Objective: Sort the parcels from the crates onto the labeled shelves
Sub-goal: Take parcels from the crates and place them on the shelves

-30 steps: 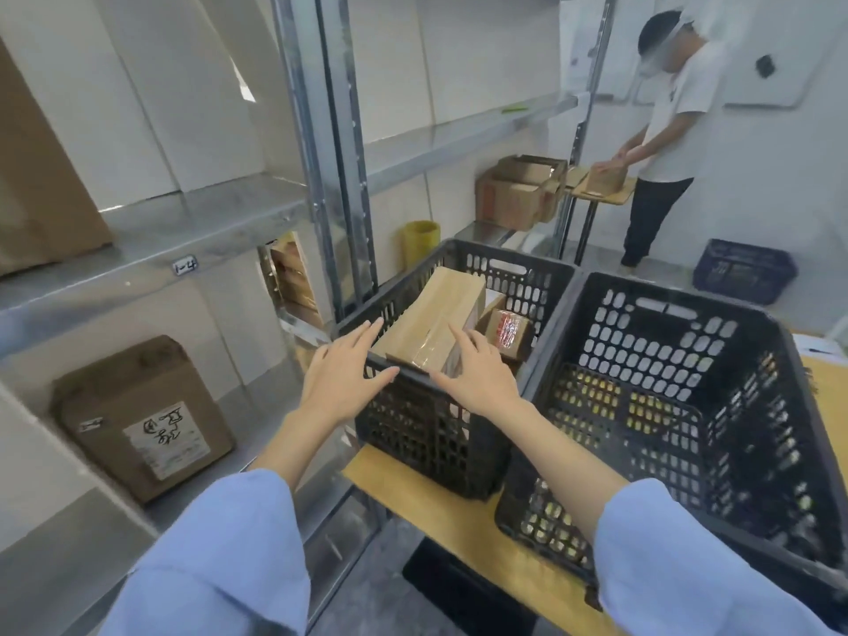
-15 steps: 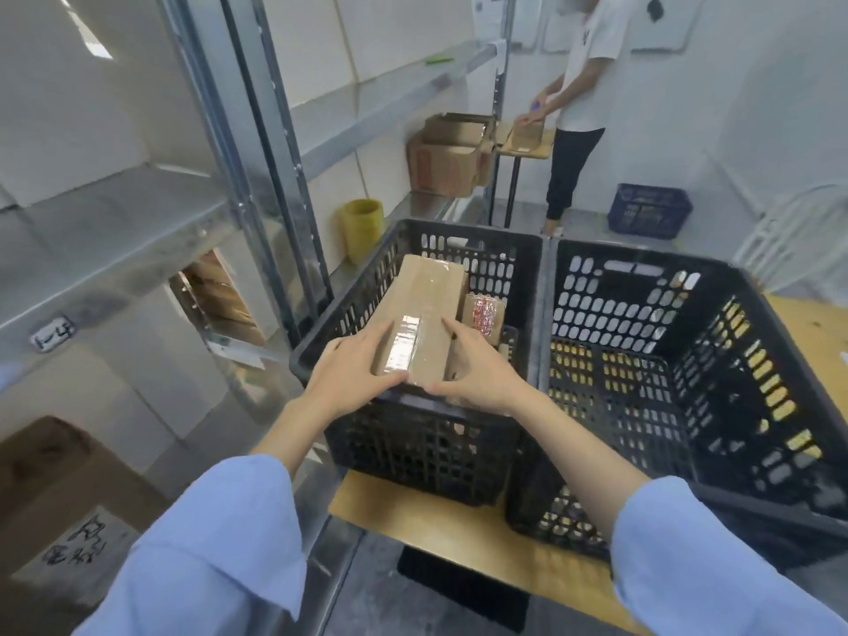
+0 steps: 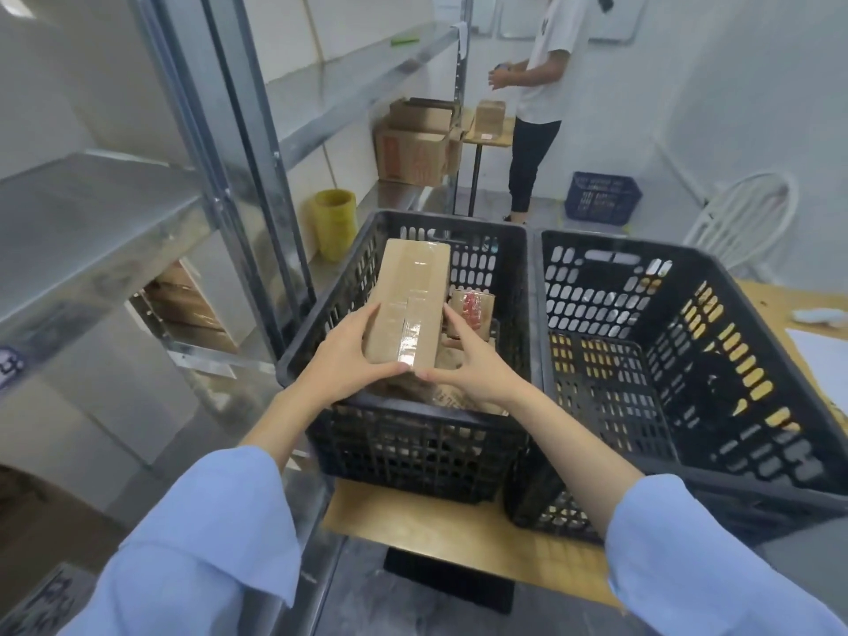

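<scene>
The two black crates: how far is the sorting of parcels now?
Done: the right crate shows no parcels. In hand: the left hand and right hand grip the long taped parcel at the left crate. Left: the red-marked parcel and brown packets in that crate await shelving.

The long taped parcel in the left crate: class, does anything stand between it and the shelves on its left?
The left hand and right hand grip the parcel. Toward the shelf, the crate wall and the upright shelf posts stand in the way; it likely must lift over the wall and pass beside the posts.
</scene>
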